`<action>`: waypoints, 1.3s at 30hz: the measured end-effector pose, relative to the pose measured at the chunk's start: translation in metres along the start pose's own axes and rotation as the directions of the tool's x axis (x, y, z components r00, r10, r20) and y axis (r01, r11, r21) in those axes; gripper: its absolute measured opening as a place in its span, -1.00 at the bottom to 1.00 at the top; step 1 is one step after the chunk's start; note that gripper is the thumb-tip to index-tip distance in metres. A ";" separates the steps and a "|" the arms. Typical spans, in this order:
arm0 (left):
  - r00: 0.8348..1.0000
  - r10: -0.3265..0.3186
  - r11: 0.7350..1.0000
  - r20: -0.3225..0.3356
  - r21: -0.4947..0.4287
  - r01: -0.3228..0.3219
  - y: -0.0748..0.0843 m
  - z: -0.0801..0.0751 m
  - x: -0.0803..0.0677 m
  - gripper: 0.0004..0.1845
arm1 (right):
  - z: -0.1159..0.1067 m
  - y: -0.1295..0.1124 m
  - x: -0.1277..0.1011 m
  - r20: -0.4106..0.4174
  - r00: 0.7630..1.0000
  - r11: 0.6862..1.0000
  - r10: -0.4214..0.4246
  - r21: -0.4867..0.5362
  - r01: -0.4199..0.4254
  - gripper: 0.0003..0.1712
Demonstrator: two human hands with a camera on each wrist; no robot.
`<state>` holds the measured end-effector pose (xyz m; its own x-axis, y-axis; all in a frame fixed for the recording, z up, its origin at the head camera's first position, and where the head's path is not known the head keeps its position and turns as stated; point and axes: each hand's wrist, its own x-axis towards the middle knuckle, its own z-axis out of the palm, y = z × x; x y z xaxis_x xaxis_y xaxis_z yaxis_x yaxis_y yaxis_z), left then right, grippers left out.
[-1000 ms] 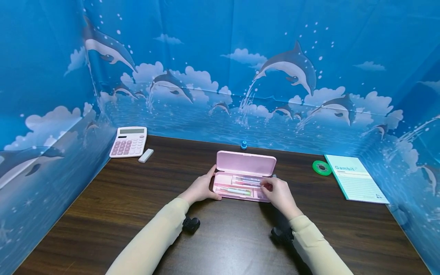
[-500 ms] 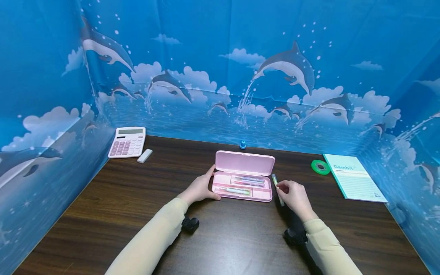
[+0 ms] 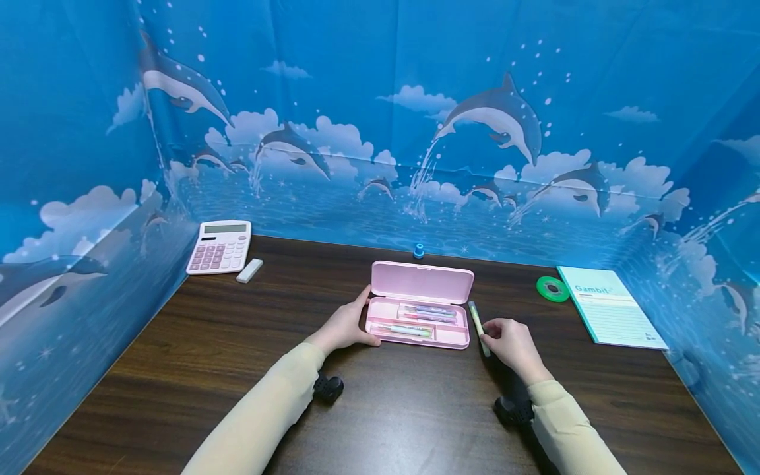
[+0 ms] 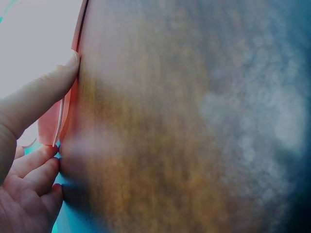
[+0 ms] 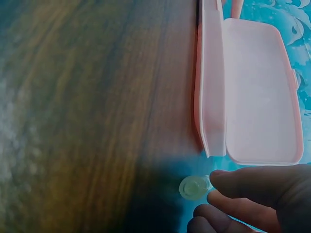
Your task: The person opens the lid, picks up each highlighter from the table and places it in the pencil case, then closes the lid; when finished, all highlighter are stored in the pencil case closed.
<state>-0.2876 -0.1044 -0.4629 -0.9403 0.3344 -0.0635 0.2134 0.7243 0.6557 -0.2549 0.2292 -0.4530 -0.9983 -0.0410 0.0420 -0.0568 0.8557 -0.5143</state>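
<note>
A pink pencil case [image 3: 423, 282] lies with its lid up in the middle of the table. Several slim pens [image 3: 429, 318] lie in its compartments, and its front right section holds nothing visible. My left hand [image 3: 346, 324] grips the case's left end, thumb at the front corner and fingers behind, as the left wrist view also shows. To the right of the case, a yellow-green pen [image 3: 477, 320] rests lengthwise on the table. My right hand [image 3: 512, 344] is at its right side. In the right wrist view, the thumb tip touches or nearly touches the pen's round end [image 5: 193, 188].
A calculator [image 3: 220, 247] and a white eraser-like block [image 3: 249, 270] are at the back left. A small blue object [image 3: 419, 251] stands behind the case. Green tape [image 3: 552, 289] and a notepad [image 3: 611, 309] lie at the right. A dolphin-print curtain [image 3: 332, 198] encloses the table.
My right hand has moved right from the case, setting the yellow-green pen on the table, and its fingers have come off the pen's top. My left hand stays on the case.
</note>
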 end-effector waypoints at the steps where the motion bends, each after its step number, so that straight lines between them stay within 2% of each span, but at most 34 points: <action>1: 1.000 0.011 1.000 -0.004 0.008 -0.011 0.000 0.000 0.000 0.27 | 0.000 0.000 0.000 0.002 1.000 1.000 0.001 -0.001 -0.001 -0.76; 4: 1.000 0.019 1.000 -0.007 0.009 -0.019 0.001 0.000 0.000 0.27 | 0.000 0.000 0.001 0.006 1.000 1.000 0.013 -0.004 -0.013 -0.77; 12: 1.000 -0.009 1.000 0.009 -0.001 0.009 0.001 0.000 0.000 0.30 | -0.001 -0.001 0.002 0.024 0.999 0.999 0.039 -0.011 -0.039 -0.77; 19: 1.000 -0.008 1.000 0.009 0.002 0.008 0.000 0.000 0.001 0.31 | -0.003 0.000 -0.002 0.056 0.996 0.997 0.075 0.025 -0.076 -0.78; 27: 1.000 -0.013 1.000 0.003 0.007 0.013 0.000 0.000 0.000 0.30 | -0.005 0.007 -0.003 -0.003 0.999 0.998 0.039 -0.039 -0.039 -0.85; 39: 1.000 -0.016 1.000 0.002 0.014 0.016 -0.001 0.001 0.001 0.30 | -0.012 0.007 -0.009 -0.044 0.996 0.996 0.079 -0.032 -0.080 -0.85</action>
<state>-0.2884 -0.1041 -0.4639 -0.9429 0.3244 -0.0752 0.2025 0.7379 0.6438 -0.2460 0.2414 -0.4465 -0.9980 0.0494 0.0389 0.0242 0.8721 -0.4886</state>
